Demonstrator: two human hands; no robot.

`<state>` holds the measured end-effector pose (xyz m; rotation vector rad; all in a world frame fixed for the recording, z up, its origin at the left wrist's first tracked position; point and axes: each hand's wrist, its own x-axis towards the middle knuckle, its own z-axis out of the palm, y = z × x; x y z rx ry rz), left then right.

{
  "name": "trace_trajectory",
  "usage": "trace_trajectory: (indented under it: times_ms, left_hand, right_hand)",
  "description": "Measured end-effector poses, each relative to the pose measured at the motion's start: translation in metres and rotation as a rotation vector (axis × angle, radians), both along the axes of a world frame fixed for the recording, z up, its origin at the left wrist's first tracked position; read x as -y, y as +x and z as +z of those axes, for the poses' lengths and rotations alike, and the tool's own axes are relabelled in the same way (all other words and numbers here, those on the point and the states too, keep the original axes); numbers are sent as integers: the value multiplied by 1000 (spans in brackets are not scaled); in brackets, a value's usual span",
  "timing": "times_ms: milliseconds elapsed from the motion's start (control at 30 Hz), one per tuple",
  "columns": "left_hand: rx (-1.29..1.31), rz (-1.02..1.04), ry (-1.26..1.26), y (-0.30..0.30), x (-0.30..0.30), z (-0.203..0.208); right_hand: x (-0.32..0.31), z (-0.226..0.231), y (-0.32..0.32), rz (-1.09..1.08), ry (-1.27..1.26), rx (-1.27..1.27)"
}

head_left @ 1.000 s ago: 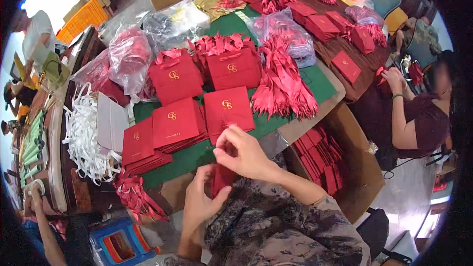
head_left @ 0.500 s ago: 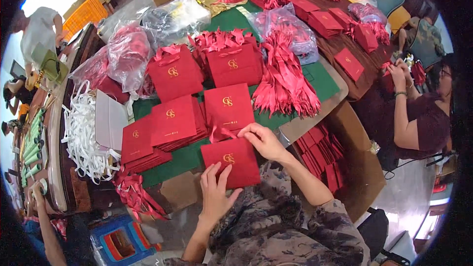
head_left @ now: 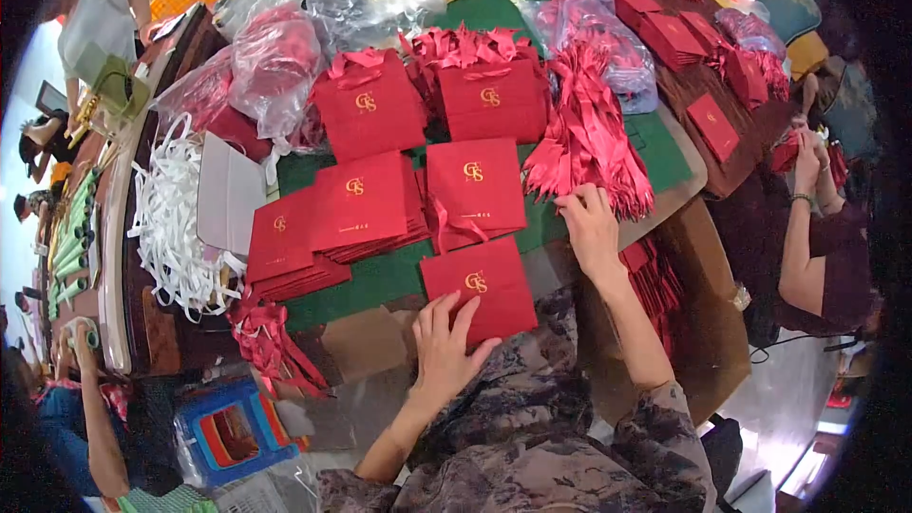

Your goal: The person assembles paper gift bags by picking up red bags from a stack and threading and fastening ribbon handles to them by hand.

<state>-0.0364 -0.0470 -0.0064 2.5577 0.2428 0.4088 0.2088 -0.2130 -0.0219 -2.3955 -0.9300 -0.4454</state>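
A small red paper gift bag (head_left: 499, 277) with a gold emblem lies flat at the table's near edge. Across its lower left part rest the stretched, parted fingers of my left hand (head_left: 446, 342). A looped red ribbon (head_left: 456, 226) comes off the bag's upper edge. To the right, my right hand (head_left: 591, 228) has its fingers bent together at the lower tips of a thick bundle of red ribbons (head_left: 594, 138), closed on a ribbon end; the fingertips are partly hidden. Just beyond the bag lies a stack of red bags (head_left: 484, 180).
More red bag stacks (head_left: 361, 204) lie left, with upright ribboned bags (head_left: 370, 109) behind. White ribbons (head_left: 180, 228) heap beside a grey box (head_left: 231, 195). Plastic sacks (head_left: 275, 57) stand at the back. A carton (head_left: 708, 304) holds bags at right; a co-worker's hands (head_left: 807, 157) work beyond.
My right hand has left the bag's upper corner and moved right to the ribbon bundle. My left hand stays on the bag. The view has shifted slightly.
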Motion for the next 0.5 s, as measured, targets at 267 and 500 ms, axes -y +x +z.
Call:
trace_trajectory:
  times_ms: [267,500]
  left_hand:
    - [122,75,-46,36,-32,8]
    - [116,32,19,70,-35,4]
  right_hand:
    - [-2,9,-17,8,101,18]
    - [-9,35,-71,175,265,-63]
